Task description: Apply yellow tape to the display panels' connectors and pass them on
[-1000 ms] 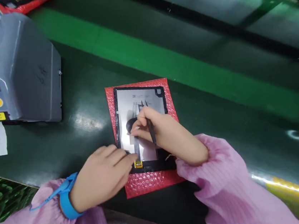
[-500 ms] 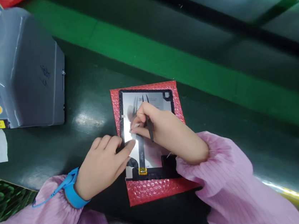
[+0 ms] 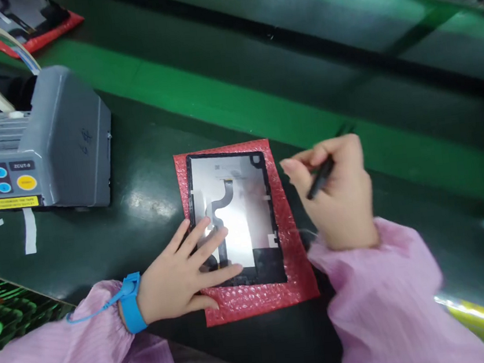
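1. Tweezers [image 3: 320, 177] have left the panel: half a second ago my right hand [image 3: 339, 196] was pressing down on the ribbon cable with them, and now it has lifted away to the right, clear of the red bubble wrap [image 3: 289, 234], fingers curled tight around the dark tool.
2. My left hand [image 3: 178, 276] has spread out flat since then. Its fingers [image 3: 208, 245] lie splayed and open on the lower left part of the tablet panel [image 3: 244, 204], gripping nothing, only pressing down.
3. The flex cable [image 3: 220, 198] now shows in full above my left fingertips, curving up towards the top of the panel; before, my right hand covered most of it.
4. The panel sits on the bubble wrap on the green desk [image 3: 142, 152], just left of my right hand and partly under my left.
5. The grey tape dispenser [image 3: 41, 146] stands well off beyond my left hand, its left end cut off by the frame.
6. My left palm hides the panel's lower left corner. The tweezer tips are blurred, so I cannot tell whether they hold anything.
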Demonstrator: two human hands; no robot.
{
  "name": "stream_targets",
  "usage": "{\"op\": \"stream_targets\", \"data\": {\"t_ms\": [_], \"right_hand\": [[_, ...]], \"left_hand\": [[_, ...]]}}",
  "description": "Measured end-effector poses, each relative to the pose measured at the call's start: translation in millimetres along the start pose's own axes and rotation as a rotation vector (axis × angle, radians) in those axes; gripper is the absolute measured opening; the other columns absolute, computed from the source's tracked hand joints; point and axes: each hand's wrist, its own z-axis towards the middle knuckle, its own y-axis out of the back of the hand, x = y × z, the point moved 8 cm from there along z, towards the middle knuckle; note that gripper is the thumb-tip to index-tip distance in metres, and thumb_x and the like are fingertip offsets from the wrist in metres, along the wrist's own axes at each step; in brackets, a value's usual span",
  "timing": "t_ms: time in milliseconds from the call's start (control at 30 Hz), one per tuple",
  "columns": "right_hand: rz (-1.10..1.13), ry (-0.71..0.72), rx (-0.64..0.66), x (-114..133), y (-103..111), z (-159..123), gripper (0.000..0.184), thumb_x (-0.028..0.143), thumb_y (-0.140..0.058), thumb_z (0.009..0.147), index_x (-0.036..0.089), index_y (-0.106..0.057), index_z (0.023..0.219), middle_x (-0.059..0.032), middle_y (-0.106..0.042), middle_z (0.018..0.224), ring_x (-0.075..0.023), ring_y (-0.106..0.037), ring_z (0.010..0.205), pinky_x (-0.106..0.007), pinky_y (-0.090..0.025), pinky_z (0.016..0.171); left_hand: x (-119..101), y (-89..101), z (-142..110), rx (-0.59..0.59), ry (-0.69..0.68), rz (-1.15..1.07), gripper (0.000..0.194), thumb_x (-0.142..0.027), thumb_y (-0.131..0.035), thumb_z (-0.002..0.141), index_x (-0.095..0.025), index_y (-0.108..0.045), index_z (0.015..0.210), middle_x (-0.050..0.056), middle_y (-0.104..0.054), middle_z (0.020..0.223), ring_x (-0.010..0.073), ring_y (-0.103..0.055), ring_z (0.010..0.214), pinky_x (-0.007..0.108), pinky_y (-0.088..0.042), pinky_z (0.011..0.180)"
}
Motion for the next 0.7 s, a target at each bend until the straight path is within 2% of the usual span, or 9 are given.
{"op": "stream_targets", "data": {"t_ms": [100, 167, 233, 300, 367, 467, 567, 633, 700], "right_hand": [[-0.045, -0.084, -0.004, -28, 48, -37, 0.033, 0.047, -0.072, 0.084, 0.029, -0.045, 0.086, -0.0022, -0.068, 0.078, -0.0229, -0.065, 0.067, -0.040, -0.048, 0.066], [-0.016, -0.157, -0.049, -49, 82, -65, 0.031, 0.047, -0.074, 0.083, 0.030, -0.049, 0.088, -0.0056, -0.070, 0.077, -0.0245, -0.065, 0.065, -0.041, -0.047, 0.062], [0.126, -0.255, -0.128, -71, 113, -93, 0.025, 0.051, -0.070, 0.086, 0.032, -0.055, 0.091, -0.0074, -0.069, 0.074, -0.0239, -0.063, 0.062, -0.040, -0.045, 0.056], [0.296, -0.336, -0.232, -90, 137, -121, 0.030, 0.061, -0.063, 0.087, 0.032, -0.061, 0.095, -0.0059, -0.066, 0.069, -0.0219, -0.059, 0.055, -0.037, -0.041, 0.049], [0.378, -0.415, -0.346, -105, 155, -150, 0.035, 0.062, -0.062, 0.086, 0.029, -0.066, 0.096, -0.0016, -0.061, 0.063, -0.0185, -0.054, 0.050, -0.032, -0.039, 0.046], [0.363, -0.582, -0.424, -124, 166, -192, 0.028, 0.049, -0.063, 0.089, 0.024, -0.066, 0.100, 0.0011, -0.062, 0.066, -0.0154, -0.055, 0.054, -0.028, -0.043, 0.050], [0.331, -0.663, -0.317, -128, 157, -222, 0.025, 0.043, -0.063, 0.092, 0.022, -0.066, 0.104, -0.0039, -0.071, 0.079, -0.0149, -0.060, 0.055, -0.029, -0.048, 0.051], [0.333, -0.650, -0.234, -124, 147, -233, 0.022, 0.041, -0.066, 0.091, 0.021, -0.067, 0.101, -0.0044, -0.072, 0.079, -0.0125, -0.057, 0.048, -0.028, -0.048, 0.048], [0.315, -0.627, -0.208, -121, 139, -242, 0.015, 0.036, -0.069, 0.089, 0.022, -0.065, 0.093, -0.0016, -0.070, 0.074, -0.0100, -0.053, 0.043, -0.024, -0.045, 0.043]], "left_hand": [[8, -4.6, 20, 0.014, 0.042, 0.022, 0.068, -0.057, -0.069, 0.084, -0.034, -0.046, 0.145, 0.018, -0.029, 0.161, 0.0467, -0.022, 0.149, 0.068, -0.029, 0.112], [16, -3.7, 47, -0.022, 0.059, 0.036, 0.065, -0.051, -0.068, 0.087, -0.031, -0.047, 0.145, 0.020, -0.028, 0.161, 0.0472, -0.021, 0.149, 0.066, -0.030, 0.112], [28, -2.3, 87, -0.073, 0.086, 0.045, 0.062, -0.045, -0.066, 0.090, -0.028, -0.047, 0.147, 0.022, -0.026, 0.161, 0.0485, -0.018, 0.149, 0.066, -0.028, 0.113], [44, -1.3, 135, -0.135, 0.152, 0.040, 0.060, -0.041, -0.064, 0.093, -0.024, -0.048, 0.147, 0.023, -0.024, 0.162, 0.0501, -0.014, 0.149, 0.068, -0.023, 0.114], [64, -2.6, 188, -0.192, 0.242, 0.004, 0.062, -0.041, -0.064, 0.092, -0.022, -0.046, 0.149, 0.020, -0.021, 0.164, 0.0503, -0.008, 0.150, 0.070, -0.016, 0.116], [97, -8.2, 265, -0.295, 0.353, -0.122, 0.065, -0.044, -0.062, 0.093, -0.020, -0.044, 0.151, 0.014, -0.019, 0.166, 0.0488, 0.002, 0.151, 0.070, -0.003, 0.117], [119, -18.6, 328, -0.348, 0.333, -0.319, 0.071, -0.048, -0.062, 0.091, -0.023, -0.039, 0.152, 0.002, -0.014, 0.168, 0.0422, 0.014, 0.151, 0.066, 0.017, 0.116], [118, -21.1, 347, -0.367, 0.291, -0.392, 0.073, -0.049, -0.061, 0.091, -0.024, -0.034, 0.154, -0.003, -0.012, 0.168, 0.0368, 0.013, 0.152, 0.060, 0.019, 0.118], [94, -18.0, 341, -0.362, 0.185, -0.368, 0.066, -0.044, -0.055, 0.094, -0.022, -0.034, 0.153, -0.001, -0.014, 0.168, 0.0335, 0.005, 0.154, 0.056, 0.013, 0.122]]}}
